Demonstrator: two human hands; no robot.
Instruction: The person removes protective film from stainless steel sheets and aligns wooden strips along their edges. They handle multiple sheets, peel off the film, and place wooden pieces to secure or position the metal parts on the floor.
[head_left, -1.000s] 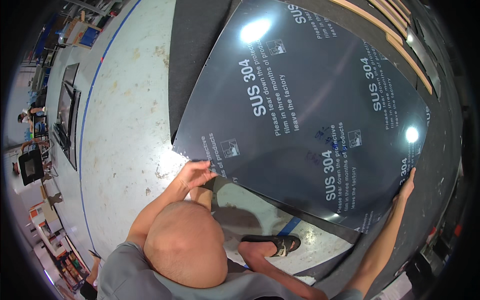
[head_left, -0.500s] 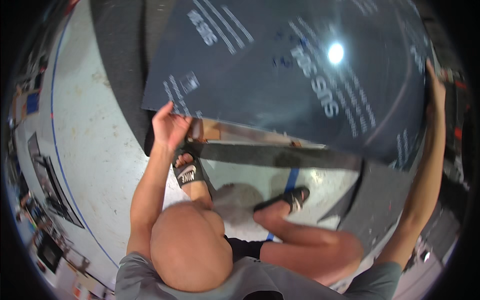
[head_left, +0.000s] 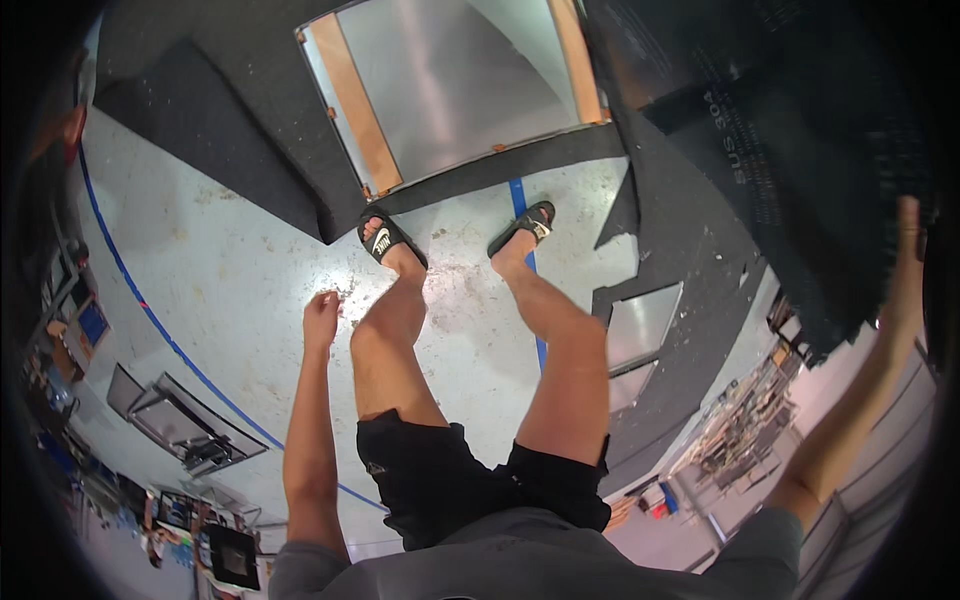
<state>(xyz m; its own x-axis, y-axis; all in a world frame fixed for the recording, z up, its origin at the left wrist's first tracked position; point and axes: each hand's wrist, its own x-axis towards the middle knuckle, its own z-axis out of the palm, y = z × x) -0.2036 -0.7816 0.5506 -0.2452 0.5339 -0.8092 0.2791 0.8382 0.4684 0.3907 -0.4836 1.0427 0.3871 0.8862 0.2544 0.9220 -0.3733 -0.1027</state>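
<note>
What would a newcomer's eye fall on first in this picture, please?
Probably the big dark sheet swung up at the upper right, with the right hand on its edge. Next, the bright metal sheet with wooden strips along its sides, lying on the floor at the top, just beyond the person's sandalled feet. The left hand hangs free beside the left knee, holding nothing.

workshop | metal sheets (head_left: 460, 85) on floor | concrete floor (head_left: 230, 270), blue line (head_left: 150, 320)
</note>
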